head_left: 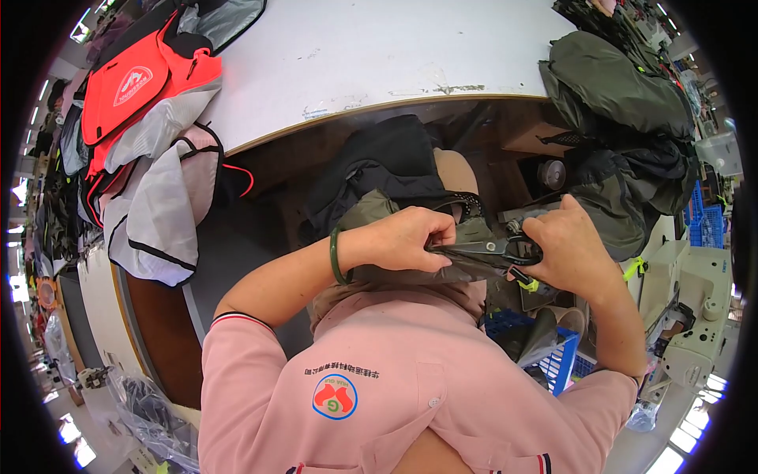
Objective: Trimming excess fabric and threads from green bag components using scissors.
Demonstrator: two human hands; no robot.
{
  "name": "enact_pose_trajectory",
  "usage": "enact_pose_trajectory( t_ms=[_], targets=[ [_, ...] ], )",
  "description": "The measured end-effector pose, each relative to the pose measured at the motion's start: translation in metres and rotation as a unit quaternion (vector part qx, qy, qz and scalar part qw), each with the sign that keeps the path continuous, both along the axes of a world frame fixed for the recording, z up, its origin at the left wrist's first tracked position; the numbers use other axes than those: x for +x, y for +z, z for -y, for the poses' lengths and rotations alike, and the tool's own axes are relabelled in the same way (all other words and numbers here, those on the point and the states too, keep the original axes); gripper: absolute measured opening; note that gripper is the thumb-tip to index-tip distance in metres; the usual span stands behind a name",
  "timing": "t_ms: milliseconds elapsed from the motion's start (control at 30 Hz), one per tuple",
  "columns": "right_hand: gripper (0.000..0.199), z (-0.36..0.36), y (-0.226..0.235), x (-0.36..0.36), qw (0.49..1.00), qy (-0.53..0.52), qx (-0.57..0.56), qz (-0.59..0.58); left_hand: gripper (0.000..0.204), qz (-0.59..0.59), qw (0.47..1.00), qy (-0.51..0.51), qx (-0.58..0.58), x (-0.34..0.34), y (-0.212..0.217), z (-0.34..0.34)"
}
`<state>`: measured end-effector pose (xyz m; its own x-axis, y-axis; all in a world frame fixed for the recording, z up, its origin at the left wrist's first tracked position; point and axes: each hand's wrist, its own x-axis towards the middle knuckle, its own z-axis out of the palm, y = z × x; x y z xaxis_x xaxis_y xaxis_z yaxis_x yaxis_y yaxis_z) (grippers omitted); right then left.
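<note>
While a pink polo shirt (410, 395) fills the near edge of the view at six o'clock, both forearms are seen rising from it toward the middle. A dark olive piece of fabric (395, 268) is held just above the chest, at the centre of the picture, and is pinched in the clenched fingers of the left hand (407, 237), whose wrist is ringed by a green bangle (337, 257). At three o'clock from that hand, touching the same fabric, a pair of black scissors (493, 249) is gripped by the right hand (564, 245), the fingers being curled through and around the handles; the blades are pointed toward nine o'clock and are laid against the fabric's edge. Whether the blades are parted cannot be told. A blue plastic crate (564, 355) is seen at four o'clock, below the right forearm, and a white sewing machine (695, 308) is placed further out toward three o'clock. Beyond the hands, at twelve o'clock, black garments (387, 162) are heaped under the rim of a white worktable (379, 55). An olive backpack (616, 83) is piled at one o'clock on the table's edge, and red and grey bags (150, 103) are stacked at ten o'clock.
</note>
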<state>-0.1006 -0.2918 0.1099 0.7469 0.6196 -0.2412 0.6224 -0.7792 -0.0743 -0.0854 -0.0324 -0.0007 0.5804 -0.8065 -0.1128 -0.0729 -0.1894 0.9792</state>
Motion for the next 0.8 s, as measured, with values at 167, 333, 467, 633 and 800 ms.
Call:
enact_pose_trajectory(
  t_ms=[167,333,467,633,800],
  targets=[
    [0.041,0.012,-0.008,-0.011,0.995,-0.084,0.038,-0.037,0.018,-0.017,0.999,0.003,-0.028,-0.002,-0.007,0.002],
    [0.046,0.036,-0.013,-0.02,0.981,-0.131,0.135,-0.043,0.013,-0.131,0.989,-0.001,-0.065,0.0,-0.013,-0.003],
    [0.049,0.049,-0.008,-0.03,0.987,-0.113,0.106,0.048,0.015,-0.199,0.977,-0.017,-0.08,0.008,-0.016,-0.005],
    [0.054,0.056,-0.008,-0.031,0.986,-0.073,0.091,0.115,0.016,-0.24,0.967,-0.019,-0.08,0.013,-0.013,-0.003],
    [0.055,0.049,-0.009,-0.028,0.985,-0.042,0.088,0.145,0.017,-0.25,0.965,-0.022,-0.073,0.014,-0.011,-0.001]
  ],
)
